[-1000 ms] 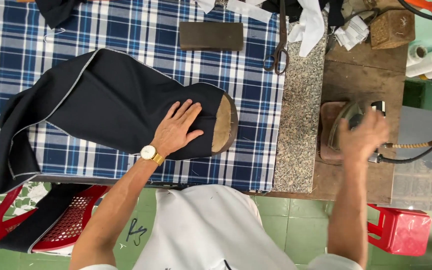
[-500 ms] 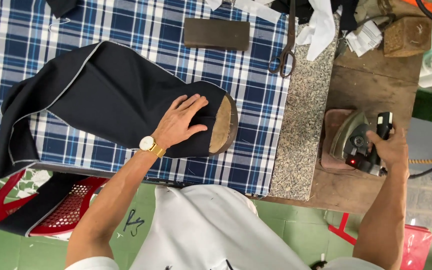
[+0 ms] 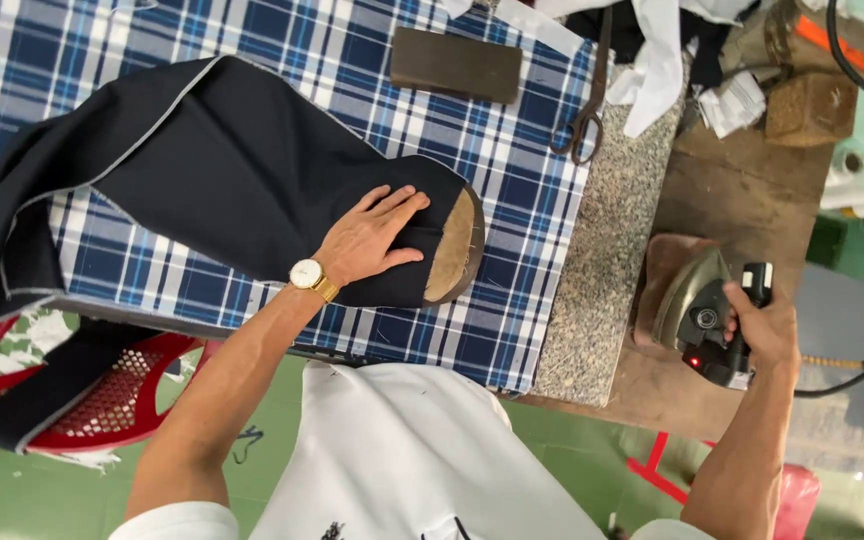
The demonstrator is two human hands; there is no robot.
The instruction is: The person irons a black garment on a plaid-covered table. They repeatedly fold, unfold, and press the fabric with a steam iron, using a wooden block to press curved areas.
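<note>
Since the earlier frame, the right hand (image 3: 764,330) has closed around the handle of the heavy steel steam iron (image 3: 697,310), at right on its rest. Left hand (image 3: 372,240), fingers spread, pins soft, limp dark navy cloth (image 3: 232,170) over a rounded wooden pressing block (image 3: 457,245).

The left hand (image 3: 372,240) lies flat on dark cloth (image 3: 232,180) pulled over a wooden form (image 3: 455,247). The right hand (image 3: 764,330) grips the handle of an iron (image 3: 697,310) on its stand. Scissors (image 3: 584,110) and a brown block (image 3: 455,65) lie on the checked desk (image 3: 512,230).
</note>
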